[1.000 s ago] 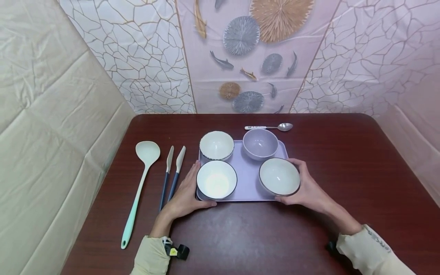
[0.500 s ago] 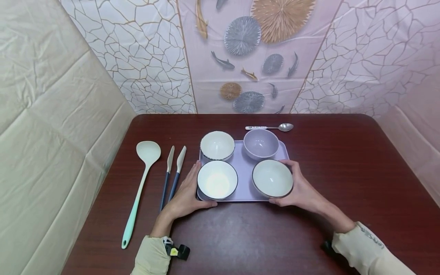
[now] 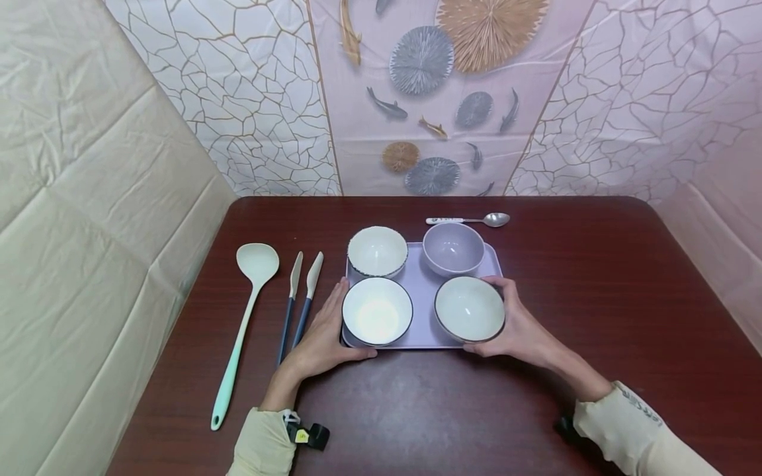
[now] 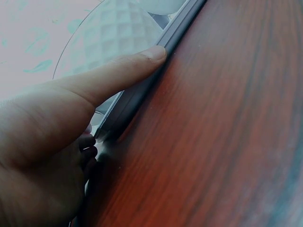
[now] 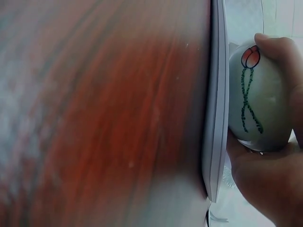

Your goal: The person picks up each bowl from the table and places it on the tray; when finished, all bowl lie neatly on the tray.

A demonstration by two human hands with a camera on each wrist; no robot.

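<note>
My right hand [image 3: 516, 328] grips a white bowl [image 3: 469, 309] with a dark rim, at the front right of the lilac tray [image 3: 424, 291]. In the right wrist view, this bowl [image 5: 271, 101] shows a red tulip with a green stem on its outside, close over the tray's edge. Fingers of my left hand [image 3: 319, 342] lie straight along the tray's left side, the thumb against its front edge. Beside that hand a white, dark-rimmed bowl [image 3: 378, 311] sits on the tray; the left wrist view shows its dimpled outside. Behind stand a speckle-rimmed white bowl [image 3: 378, 251] and a purple bowl [image 3: 454, 249].
Left of the tray, two knives [image 3: 314, 272] with blue handles lie side by side, partly behind my left hand. Farther left is a mint-green ladle [image 3: 243, 334]. A spoon [image 3: 495, 219] with a patterned handle lies behind the tray on the dark wooden table [image 3: 607, 277].
My right hand has moved left with the tulip bowl, over the tray's front right part, and has slowed nearly to a stop. The left hand has kept its place at the tray.
</note>
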